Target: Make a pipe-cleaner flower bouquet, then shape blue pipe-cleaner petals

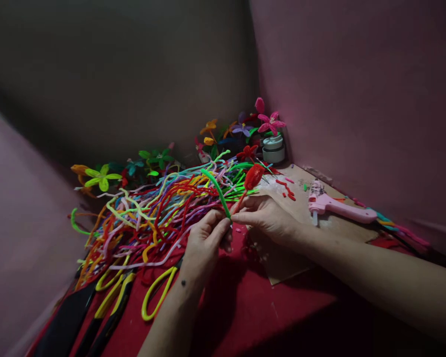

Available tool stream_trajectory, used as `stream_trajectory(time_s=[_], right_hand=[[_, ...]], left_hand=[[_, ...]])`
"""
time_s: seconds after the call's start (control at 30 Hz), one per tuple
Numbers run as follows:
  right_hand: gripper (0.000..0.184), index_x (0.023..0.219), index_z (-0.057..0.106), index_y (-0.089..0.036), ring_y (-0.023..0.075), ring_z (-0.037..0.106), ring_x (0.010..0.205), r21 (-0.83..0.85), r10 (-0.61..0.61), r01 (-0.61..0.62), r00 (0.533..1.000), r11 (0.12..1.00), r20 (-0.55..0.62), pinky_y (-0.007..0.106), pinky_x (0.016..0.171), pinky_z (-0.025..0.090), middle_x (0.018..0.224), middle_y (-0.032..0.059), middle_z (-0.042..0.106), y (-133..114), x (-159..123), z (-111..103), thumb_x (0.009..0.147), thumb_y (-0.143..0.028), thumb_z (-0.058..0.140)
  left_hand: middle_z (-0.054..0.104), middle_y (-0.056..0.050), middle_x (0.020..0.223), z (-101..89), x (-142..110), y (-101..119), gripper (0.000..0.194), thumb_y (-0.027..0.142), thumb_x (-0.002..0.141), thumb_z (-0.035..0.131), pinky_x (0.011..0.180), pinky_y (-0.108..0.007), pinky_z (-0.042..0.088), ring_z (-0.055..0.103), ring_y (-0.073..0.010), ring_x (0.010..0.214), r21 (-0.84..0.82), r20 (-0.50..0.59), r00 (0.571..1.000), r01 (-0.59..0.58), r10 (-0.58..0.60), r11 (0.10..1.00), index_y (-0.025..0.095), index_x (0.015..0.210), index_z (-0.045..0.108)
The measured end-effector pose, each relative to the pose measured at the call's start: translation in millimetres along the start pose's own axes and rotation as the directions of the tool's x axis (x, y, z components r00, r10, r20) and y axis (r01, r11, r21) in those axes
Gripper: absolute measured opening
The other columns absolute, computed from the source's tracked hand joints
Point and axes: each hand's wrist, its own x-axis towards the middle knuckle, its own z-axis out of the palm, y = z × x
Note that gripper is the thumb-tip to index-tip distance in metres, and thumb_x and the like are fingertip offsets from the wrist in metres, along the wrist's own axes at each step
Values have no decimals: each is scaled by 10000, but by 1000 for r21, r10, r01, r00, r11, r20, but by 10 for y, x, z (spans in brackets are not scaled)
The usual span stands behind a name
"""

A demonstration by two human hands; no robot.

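In the head view, both my hands meet over the front of the red cloth, fingertips almost touching. My left hand (210,235) pinches the lower end of a green pipe cleaner (216,187), which curves up and to the left. Between the thumb and fingers of my right hand (263,215) is the thin stem of a red pipe-cleaner flower bud (254,177), tilted up to the right. The stem and the green pipe cleaner come together at my fingertips, where their exact join is hidden.
A heap of multicoloured pipe cleaners (159,198) spreads behind my left hand. Yellow-handled scissors (158,293) and black-and-yellow pliers (109,310) lie at front left. A pink glue gun (340,206) rests on a board (292,258) at right. Finished flowers (103,177) line the wall beside a lidded jar (273,149).
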Motion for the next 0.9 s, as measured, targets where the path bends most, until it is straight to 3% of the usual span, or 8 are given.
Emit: stream_trajectory(time_s=[0.17,0.4,0.6,0.77,0.9], right_hand=[[83,663,614,-126,91,490,592,-44,21,-19,999,999,35,246,602,362,615,-13,575,-44,-12,-4,681,-201,645],[78,682,587,-124,77,473,543,-23,57,-56,997,998,60,241,564,360,602,-18,562,-14,-12,-17,691,-188,631],[122,636,573,-120,84,496,546,-117,52,-44,997,992,60,224,521,364,589,-8,571,-79,-35,18,697,-206,634],[178,711,567,-132,103,530,509,8,61,-63,986,998,158,251,523,409,563,-12,571,-53,-38,29,723,-301,623],[180,692,591,-127,103,546,606,4,-11,11,995,1000,103,257,623,418,641,-4,598,-28,-26,-5,671,-279,685]], left_hand=[[545,17,655,-102,30,-38,142,270,804,521,672,-225,395,500,-104,643,33,48,998,-38,36,999,153,731,555],[551,20,590,-56,-15,15,112,243,804,498,616,-241,406,516,-114,567,39,65,998,-6,3,999,155,752,545],[570,0,580,-32,-35,20,162,249,810,503,611,-242,412,530,-121,579,107,57,998,-17,11,994,151,683,524],[565,6,608,-14,-14,-66,167,285,813,517,521,-204,393,495,-75,492,-104,67,996,64,-57,993,144,725,532],[515,35,563,3,-18,-85,175,289,767,588,402,-149,263,386,-19,394,-275,58,992,120,-108,954,135,713,526]])
